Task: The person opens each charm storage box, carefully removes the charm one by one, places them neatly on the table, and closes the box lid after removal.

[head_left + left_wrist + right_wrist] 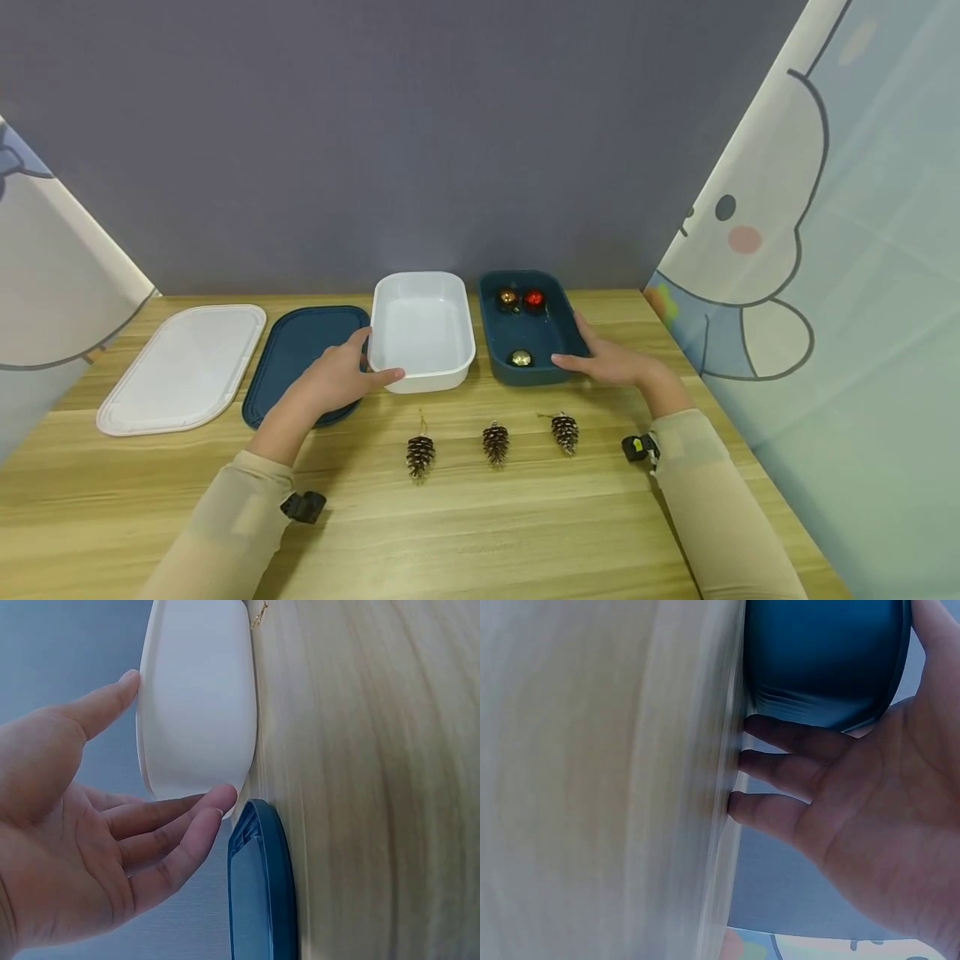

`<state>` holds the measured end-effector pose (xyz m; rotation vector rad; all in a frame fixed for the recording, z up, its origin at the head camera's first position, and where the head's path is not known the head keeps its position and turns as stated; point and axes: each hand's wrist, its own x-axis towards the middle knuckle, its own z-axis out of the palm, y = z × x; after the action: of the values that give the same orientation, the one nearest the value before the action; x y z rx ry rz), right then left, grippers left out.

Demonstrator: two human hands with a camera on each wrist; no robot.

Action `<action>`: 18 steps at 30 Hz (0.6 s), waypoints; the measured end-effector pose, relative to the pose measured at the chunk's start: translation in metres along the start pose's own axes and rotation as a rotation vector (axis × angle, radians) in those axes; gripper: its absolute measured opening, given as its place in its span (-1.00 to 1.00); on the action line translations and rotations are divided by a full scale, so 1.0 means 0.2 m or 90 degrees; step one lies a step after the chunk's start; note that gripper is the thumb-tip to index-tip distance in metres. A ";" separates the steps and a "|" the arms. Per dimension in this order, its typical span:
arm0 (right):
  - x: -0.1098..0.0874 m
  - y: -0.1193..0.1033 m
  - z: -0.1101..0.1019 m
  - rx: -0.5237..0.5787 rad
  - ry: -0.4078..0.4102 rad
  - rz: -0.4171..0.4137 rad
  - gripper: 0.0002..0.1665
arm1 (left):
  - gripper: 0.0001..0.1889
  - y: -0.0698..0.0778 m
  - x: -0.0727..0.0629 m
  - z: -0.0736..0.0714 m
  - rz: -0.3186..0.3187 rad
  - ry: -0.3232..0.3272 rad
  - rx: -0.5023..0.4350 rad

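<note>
A white rectangular container (423, 325) stands on the wooden table beside a dark blue one (528, 329). My left hand (341, 379) is at the white container's near left corner, its thumb at the rim and its loosely bent fingers by the side wall. Around the blue container's right side, my right hand (611, 358) lies with its thumb over the rim. In the right wrist view its outer fingers (780, 769) stretch down to the table. Inside the blue container are a red bauble (534, 299), a bronze bauble (507, 297) and a gold bauble (521, 358).
Three pine cones lie in front of the containers: a left one (420, 456), a middle one (495, 442) and a right one (565, 433). To the left are a dark blue lid (300, 354) and a white lid (183, 367). A grey panel (405, 150) rises behind the table.
</note>
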<state>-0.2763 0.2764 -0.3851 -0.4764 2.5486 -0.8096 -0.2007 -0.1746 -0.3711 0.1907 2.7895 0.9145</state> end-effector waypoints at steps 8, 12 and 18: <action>-0.01 0.01 0.02 0.009 0.004 0.015 0.37 | 0.15 0.00 0.01 0.00 0.009 -0.006 0.002; 0.01 -0.01 0.02 0.017 0.001 0.006 0.36 | 0.15 -0.01 -0.01 -0.03 0.004 -0.008 0.004; 0.06 -0.06 0.05 0.013 -0.012 -0.001 0.37 | 0.18 -0.05 -0.06 -0.11 -0.013 0.006 0.024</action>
<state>-0.2796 0.2585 -0.3883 -0.4774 2.5205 -0.8260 -0.1938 -0.1972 -0.3583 0.1630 2.8140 0.8615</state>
